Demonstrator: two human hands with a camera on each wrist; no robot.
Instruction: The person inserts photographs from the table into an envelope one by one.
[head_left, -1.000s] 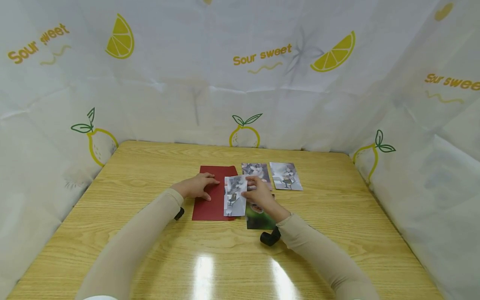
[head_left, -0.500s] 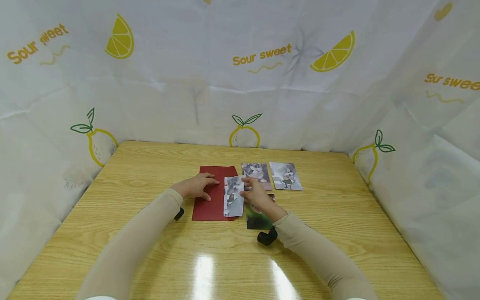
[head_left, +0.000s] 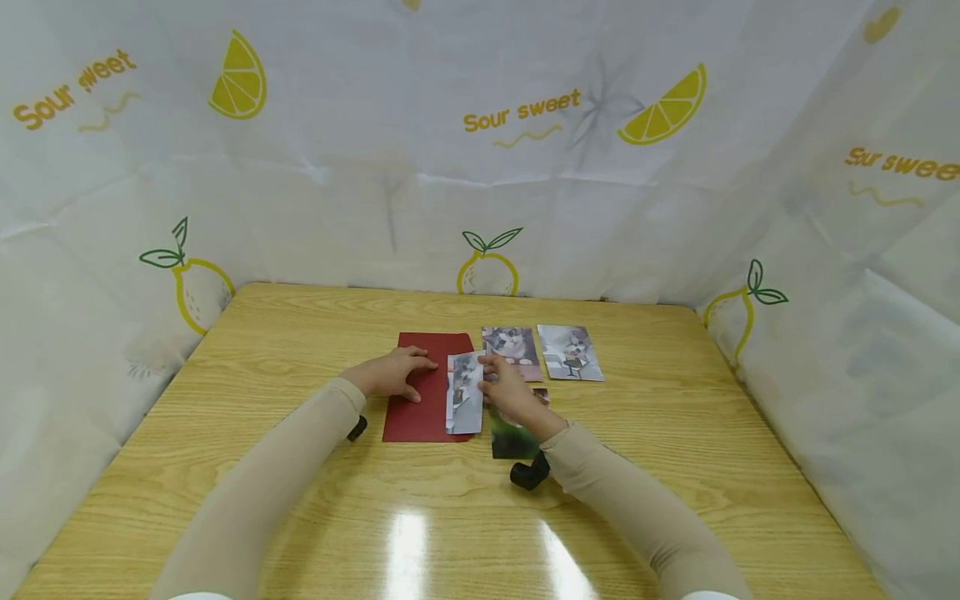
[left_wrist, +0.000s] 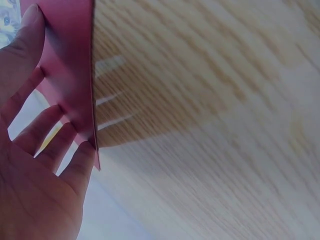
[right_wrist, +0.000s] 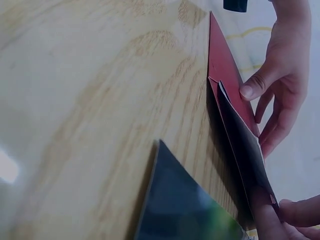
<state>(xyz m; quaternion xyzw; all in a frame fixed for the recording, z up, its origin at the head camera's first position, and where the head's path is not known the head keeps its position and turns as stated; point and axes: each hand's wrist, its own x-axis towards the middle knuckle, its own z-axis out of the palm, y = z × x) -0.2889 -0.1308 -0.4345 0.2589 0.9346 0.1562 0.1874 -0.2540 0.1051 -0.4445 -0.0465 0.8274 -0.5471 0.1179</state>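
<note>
A red envelope (head_left: 420, 417) lies on the table in the head view. My left hand (head_left: 388, 375) rests on its left part, fingers spread and fairly straight; the left wrist view shows the fingertips touching the red paper (left_wrist: 70, 55). At the envelope's right side, my right hand (head_left: 516, 397) pinches the right edge of a photo card (head_left: 467, 412) with a grey-and-white picture. In the right wrist view, the card's dark underside (right_wrist: 242, 140) stands out of the envelope's opening, with the right thumb and fingers (right_wrist: 300, 212) at its edge. How deep it sits is hidden.
A cat photo (head_left: 512, 342) and a pale photo card (head_left: 572, 354) lie behind and right of the right hand. Beneath that hand is a green photo (head_left: 513, 442). A black wrist device (head_left: 529, 473) hangs under the right wrist. A printed white cloth (head_left: 337, 208) stands behind the table.
My right hand has moved slightly left with the photo card, and less of the card's width shows beside the envelope. My left hand and the envelope have stayed in place.
</note>
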